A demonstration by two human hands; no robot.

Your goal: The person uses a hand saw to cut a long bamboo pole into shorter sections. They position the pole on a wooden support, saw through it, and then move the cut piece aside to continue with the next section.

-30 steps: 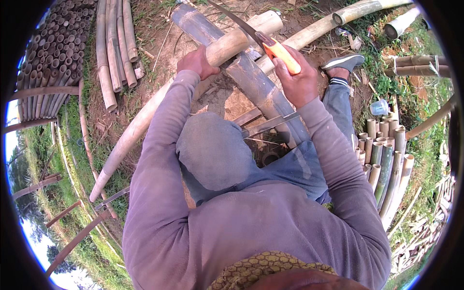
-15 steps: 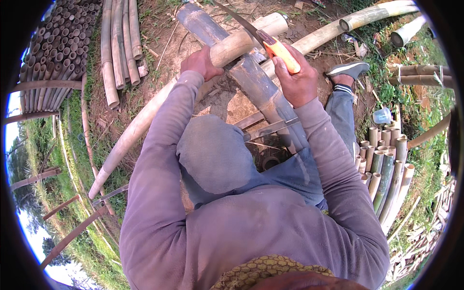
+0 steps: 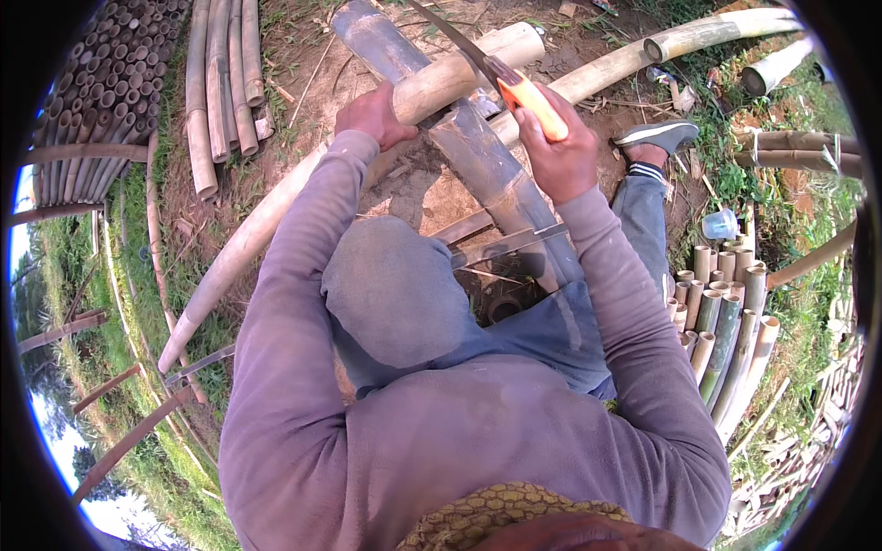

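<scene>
– What's your left hand (image 3: 372, 118) doing?
– It's curled over the bamboo pole (image 3: 444, 89), gripping it, with the thumb on the side nearer me.

– And your right hand (image 3: 565, 154)?
– Clenched around the orange handle (image 3: 535, 108) of my saw (image 3: 493, 71). The blade (image 3: 457, 35) points away from me and to the left, passing over the pole. I can't tell whether it touches.

– Where does the pole lie?
– Slantwise across a dark beam (image 3: 496, 174). One end sits just beyond the saw; the other runs down behind my left forearm (image 3: 308, 216) and out to my lower left.

– What else is around you?
– My bent knee (image 3: 395, 285) is between my arms, and my grey shoe (image 3: 663, 135) is out to the right. Ahead on the left, several long poles (image 3: 219, 83) lie side by side. On my right, short bamboo pieces (image 3: 724, 321) stand bunched together, open ends up, with a plastic cup (image 3: 719, 225) just beside them.
</scene>
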